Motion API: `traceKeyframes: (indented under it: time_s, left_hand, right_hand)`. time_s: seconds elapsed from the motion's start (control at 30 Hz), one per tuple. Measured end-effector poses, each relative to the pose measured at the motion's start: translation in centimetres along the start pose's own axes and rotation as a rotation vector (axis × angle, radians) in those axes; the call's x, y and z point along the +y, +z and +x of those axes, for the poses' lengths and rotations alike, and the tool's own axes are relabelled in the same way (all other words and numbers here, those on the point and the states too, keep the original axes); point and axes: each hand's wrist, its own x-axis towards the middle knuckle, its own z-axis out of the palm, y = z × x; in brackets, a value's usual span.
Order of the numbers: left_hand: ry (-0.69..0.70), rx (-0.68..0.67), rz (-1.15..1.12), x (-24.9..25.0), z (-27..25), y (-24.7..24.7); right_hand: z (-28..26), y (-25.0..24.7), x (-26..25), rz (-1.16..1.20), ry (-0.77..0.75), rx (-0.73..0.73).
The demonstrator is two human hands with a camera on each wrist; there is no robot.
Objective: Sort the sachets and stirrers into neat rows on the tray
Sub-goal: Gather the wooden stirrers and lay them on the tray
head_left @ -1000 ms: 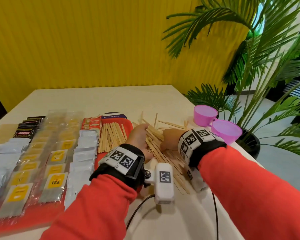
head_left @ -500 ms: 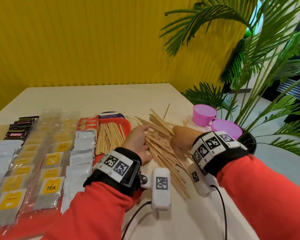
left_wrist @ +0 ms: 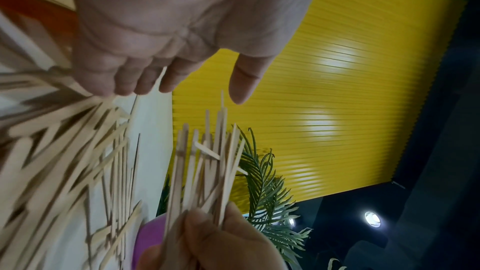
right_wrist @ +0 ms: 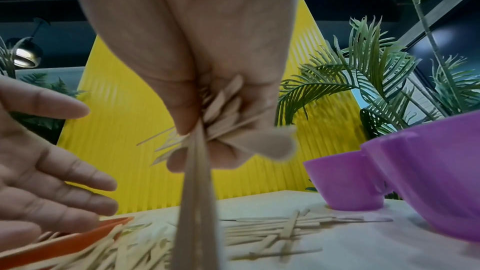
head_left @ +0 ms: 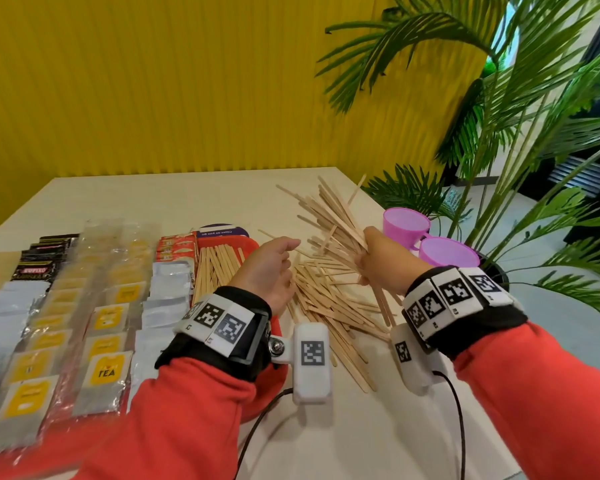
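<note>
My right hand (head_left: 373, 258) grips a thick bundle of wooden stirrers (head_left: 329, 216), lifted above the table and fanning up to the left; the same bundle (left_wrist: 205, 163) shows in the left wrist view and passes through the fist (right_wrist: 207, 118) in the right wrist view. My left hand (head_left: 274, 268) hovers beside it, fingers (left_wrist: 145, 81) relaxed and holding nothing. A loose pile of stirrers (head_left: 326, 306) lies on the table under both hands. On the red tray (head_left: 253, 244) a row of stirrers (head_left: 215, 265) lies next to rows of sachets (head_left: 104, 323).
Two purple cups (head_left: 406, 225) (head_left: 447, 252) stand at the table's right edge, close behind my right hand. A potted palm (head_left: 499, 150) leans over that corner. The yellow wall (head_left: 153, 81) runs behind the table. Cables trail near the front edge.
My right hand has gathered a bundle of stirrers from the pile and lifted it up off the table. My left hand has let go of the pile and opened beside it.
</note>
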Motion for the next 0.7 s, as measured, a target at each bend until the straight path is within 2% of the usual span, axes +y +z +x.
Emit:
traceKeyframes:
  time_s: [0.03, 0.07, 0.1, 0.13, 0.17, 0.2, 0.33, 0.53, 0.7]
  left_hand:
    - [0.014, -0.01, 0.006, 0.1, -0.2, 0.1]
    - [0.028, -0.019, 0.016, 0.3, -0.5, 0.2]
    - [0.044, -0.032, 0.028, 0.4, -0.7, 0.3]
    - [0.062, -0.048, 0.047, 0.4, -0.9, 0.4]
    - [0.083, -0.067, 0.077, 0.5, -1.2, 0.5]
    - [0.107, -0.086, 0.108, 0.7, -1.4, 0.5]
    - [0.234, -0.113, 0.173, 2.0, -2.5, 0.4]
    - [0.459, -0.025, 0.173, 4.3, -4.0, -1.3]
    - [0.532, -0.011, 0.247, 5.7, -5.2, -3.2]
  right_hand:
    - [-0.2, 0.4, 0.0, -0.081, -0.075, 0.05]
    - [0.0, 0.3, 0.1, 0.146, -0.072, 0.088]
    - [0.2, -0.1, -0.2, 0.441, 0.0, 0.119]
    - [0.4, -0.2, -0.5, 0.438, -0.104, 0.186]
    - [0.3, -0.3, -0.7, 0.538, -0.122, 0.213]
    - [0.5, -0.4, -1.0, 0.524, -0.153, 0.243]
    - [-0.3, -0.1, -4.0, 0.774, -0.365, 0.178]
    - [-1.0, 0.6, -8.0, 0.882, -0.629, 0.061]
    - [-0.5, 1.4, -10.2, 0.976, -0.677, -0.068]
